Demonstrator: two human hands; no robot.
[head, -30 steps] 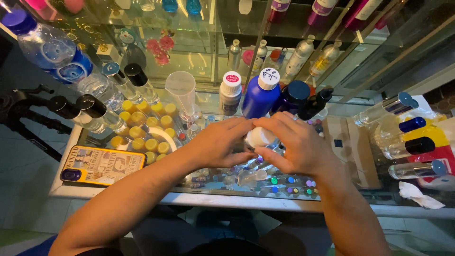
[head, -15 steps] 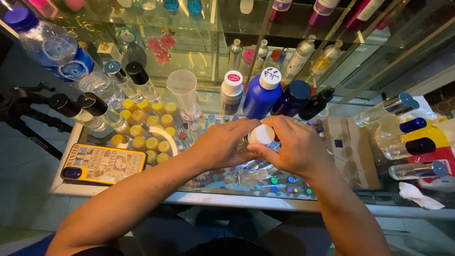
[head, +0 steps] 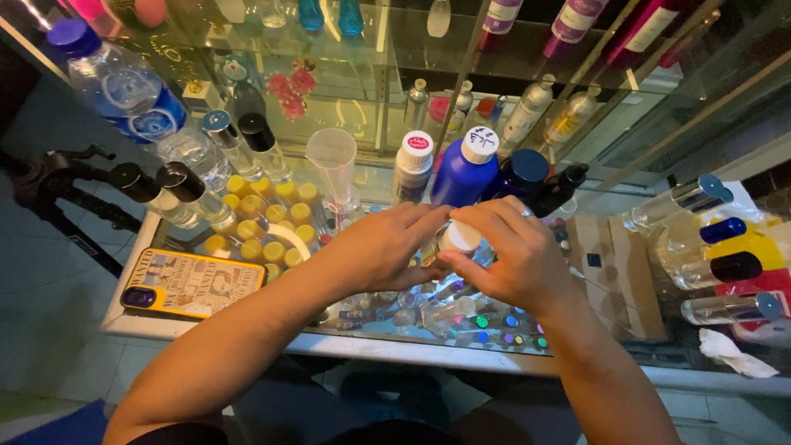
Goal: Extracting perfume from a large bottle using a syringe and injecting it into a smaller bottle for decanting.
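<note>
white-capped bottle (head: 458, 241) sits between both hands, left hand (head: 381, 247) and right hand (head: 504, 255) clasped around it.

Small clear bottle (head: 455, 245) (white cap) upright between both hands.

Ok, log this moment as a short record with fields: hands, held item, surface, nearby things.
left hand: wrapped round the small clear bottle
right hand: fingers on the round white cap
held item: small clear bottle with a round white cap, mostly hidden by both hands
surface: glass counter top
nearby: tall blue plastic bottle, clear plastic measuring cup, phone in a yellow case
</note>
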